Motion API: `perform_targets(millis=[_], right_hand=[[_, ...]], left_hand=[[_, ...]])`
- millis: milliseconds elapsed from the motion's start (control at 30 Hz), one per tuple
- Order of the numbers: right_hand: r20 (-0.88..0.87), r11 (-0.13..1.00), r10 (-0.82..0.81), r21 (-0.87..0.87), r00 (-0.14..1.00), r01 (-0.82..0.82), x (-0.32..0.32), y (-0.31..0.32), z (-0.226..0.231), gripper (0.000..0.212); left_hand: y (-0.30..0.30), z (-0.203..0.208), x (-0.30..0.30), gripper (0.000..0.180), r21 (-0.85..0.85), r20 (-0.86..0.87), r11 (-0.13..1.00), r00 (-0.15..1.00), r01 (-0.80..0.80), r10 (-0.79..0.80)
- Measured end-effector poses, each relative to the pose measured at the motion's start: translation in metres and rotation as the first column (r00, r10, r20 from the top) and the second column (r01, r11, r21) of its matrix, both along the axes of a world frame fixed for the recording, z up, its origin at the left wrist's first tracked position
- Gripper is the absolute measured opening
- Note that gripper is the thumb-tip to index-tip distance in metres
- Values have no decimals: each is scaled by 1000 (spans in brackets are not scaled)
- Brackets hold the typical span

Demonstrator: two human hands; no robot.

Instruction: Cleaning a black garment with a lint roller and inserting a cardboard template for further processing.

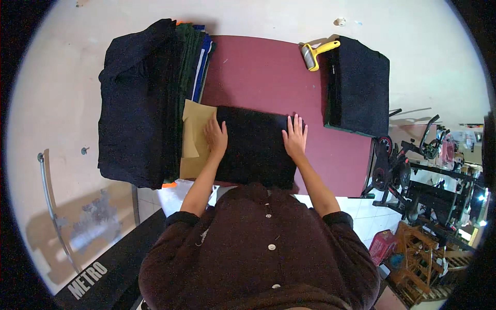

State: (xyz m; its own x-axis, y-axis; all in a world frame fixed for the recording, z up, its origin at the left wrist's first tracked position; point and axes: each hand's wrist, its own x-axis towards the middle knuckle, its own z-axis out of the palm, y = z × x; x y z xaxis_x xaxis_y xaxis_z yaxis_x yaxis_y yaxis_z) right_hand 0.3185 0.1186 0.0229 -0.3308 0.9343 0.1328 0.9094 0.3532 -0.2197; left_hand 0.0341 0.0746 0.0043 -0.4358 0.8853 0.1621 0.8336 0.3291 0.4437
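Note:
A folded black cloth (253, 150) lies flat on the table in front of me. My left hand (217, 137) rests at its left edge, fingers stretched out over a piece of brown card (194, 121) next to the cloth. My right hand (295, 138) lies flat near the cloth's upper right corner, its fingers slightly apart. Neither hand grips anything. Beside the card on the left rises a tall stack of folded dark cloths (137, 108), with green and blue edges showing along its right side.
The dark red table (258, 67) stands against a pale wall. A yellow-handled lint roller (315, 54) lies at the back right, by another pile of folded black cloth (361, 88). Past the table's right end are an exercise bike (392, 165) and a wooden rack (418, 253).

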Motion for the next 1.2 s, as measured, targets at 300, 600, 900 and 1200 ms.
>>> perform_targets(millis=[300, 600, 900, 1200], right_hand=[[-152, 988, -17, -152, 988, -6, 0, -87, -2, 58], [-53, 1000, 9, 10, 999, -8, 11, -45, -2, 58], [-15, 991, 92, -94, 996, -93, 39, -116, 4, 58], [-175, 954, -292, -116, 940, 275, 47, -105, -8, 64]], left_hand=[[-105, 15, -3, 52, -185, -66, 929, 939, 320, -336], [-86, 4, 12, 52, -104, -81, 967, 967, 232, -240], [-158, 15, 29, 51, -227, -150, 924, 926, 308, -346], [-162, 5, 21, 53, -60, -22, 975, 976, 215, -217]])
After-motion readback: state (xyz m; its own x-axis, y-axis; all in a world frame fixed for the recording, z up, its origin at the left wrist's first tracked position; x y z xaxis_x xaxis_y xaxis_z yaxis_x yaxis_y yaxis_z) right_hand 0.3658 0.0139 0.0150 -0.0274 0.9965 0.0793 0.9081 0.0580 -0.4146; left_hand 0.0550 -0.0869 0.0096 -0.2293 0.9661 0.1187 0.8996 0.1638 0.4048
